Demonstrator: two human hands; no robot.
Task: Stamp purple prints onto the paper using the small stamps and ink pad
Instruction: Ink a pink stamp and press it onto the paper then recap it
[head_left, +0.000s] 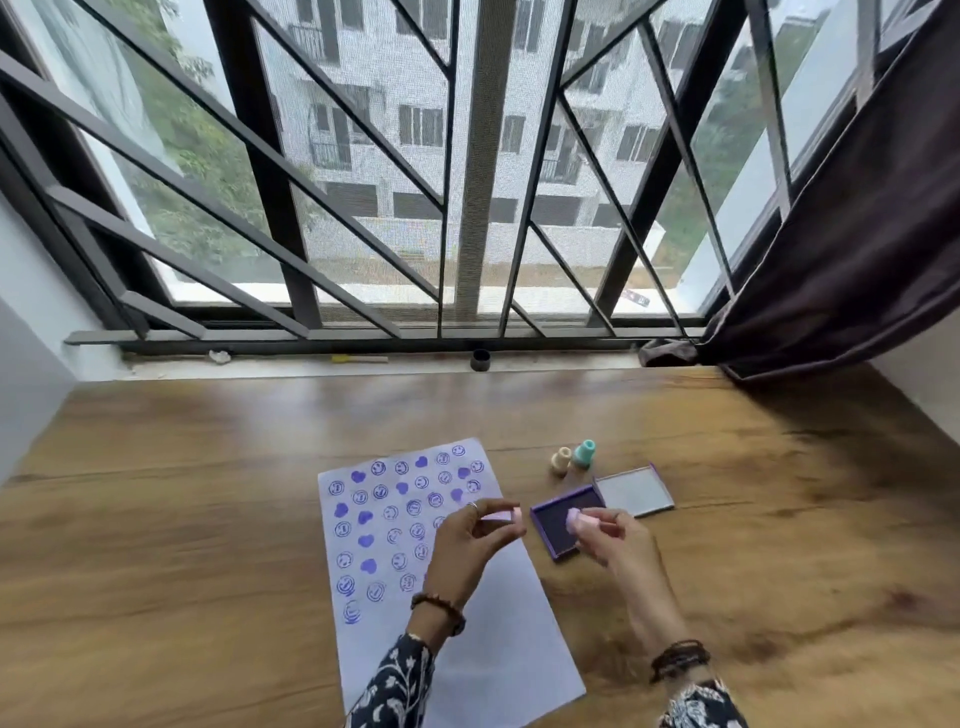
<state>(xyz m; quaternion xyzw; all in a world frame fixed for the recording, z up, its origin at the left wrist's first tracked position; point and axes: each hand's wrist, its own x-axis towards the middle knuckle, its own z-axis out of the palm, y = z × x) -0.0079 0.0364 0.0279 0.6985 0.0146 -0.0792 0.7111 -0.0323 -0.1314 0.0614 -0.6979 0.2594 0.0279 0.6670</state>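
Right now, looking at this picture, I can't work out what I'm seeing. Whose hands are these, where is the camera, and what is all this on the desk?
There is no machine here. A person is working with two bare hands, and the one picture comes from a wide-angle camera worn on their head, looking forward and down. That is why the window bars seem to bend.

On the wooden desk lies a sheet of paper, its upper part covered with purple hearts and smiley faces. To its right sits an open purple ink pad, its lid folded back. Behind the pad stand a cream stamp and a teal stamp.

The left hand pinches a small pink piece over the paper. The right hand holds a pink stamp above the pad. The two pieces are apart; the first may be a cap, but it is too blurred to tell.
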